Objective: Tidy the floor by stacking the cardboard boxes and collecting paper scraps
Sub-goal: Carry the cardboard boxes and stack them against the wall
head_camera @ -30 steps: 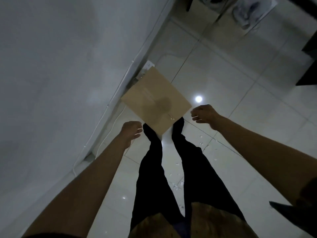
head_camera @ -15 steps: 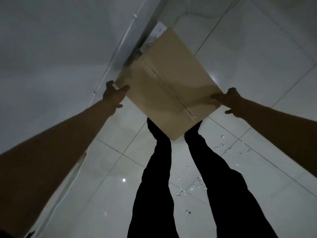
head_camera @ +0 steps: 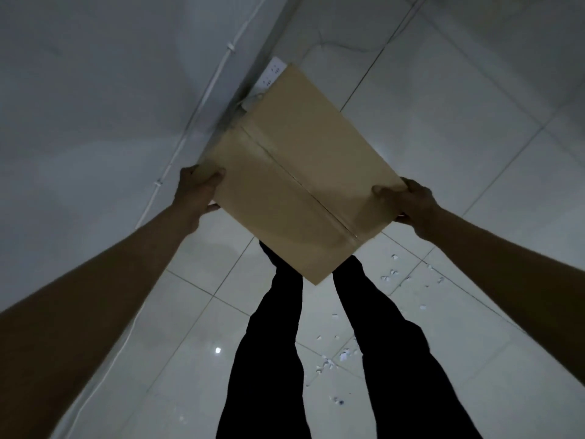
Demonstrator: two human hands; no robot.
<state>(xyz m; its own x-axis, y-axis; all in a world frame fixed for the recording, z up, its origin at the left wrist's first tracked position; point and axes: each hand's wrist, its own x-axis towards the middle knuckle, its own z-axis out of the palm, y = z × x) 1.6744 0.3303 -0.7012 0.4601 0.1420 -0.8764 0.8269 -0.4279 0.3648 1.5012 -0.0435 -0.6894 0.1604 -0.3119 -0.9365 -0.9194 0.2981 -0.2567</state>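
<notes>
A closed brown cardboard box (head_camera: 300, 172) with a taped seam across its top fills the middle of the view, in front of my legs and close to the wall. My left hand (head_camera: 198, 193) grips its left corner, thumb on top and fingers under the edge. My right hand (head_camera: 408, 202) grips the right corner the same way. Small white paper scraps (head_camera: 392, 275) lie scattered on the tiles to the right of my legs, with more paper scraps (head_camera: 335, 359) between them.
A white power strip (head_camera: 273, 74) lies on the floor at the wall just behind the box. A thin white cable (head_camera: 196, 112) runs along the grey wall on the left. Glossy white floor tiles (head_camera: 474, 122) stretch to the right. My dark-trousered legs (head_camera: 272, 359) stand below the box.
My hands went from hanging free above the box to its two side corners and now grip it. The box looks larger and nearer as I bent down to it.
</notes>
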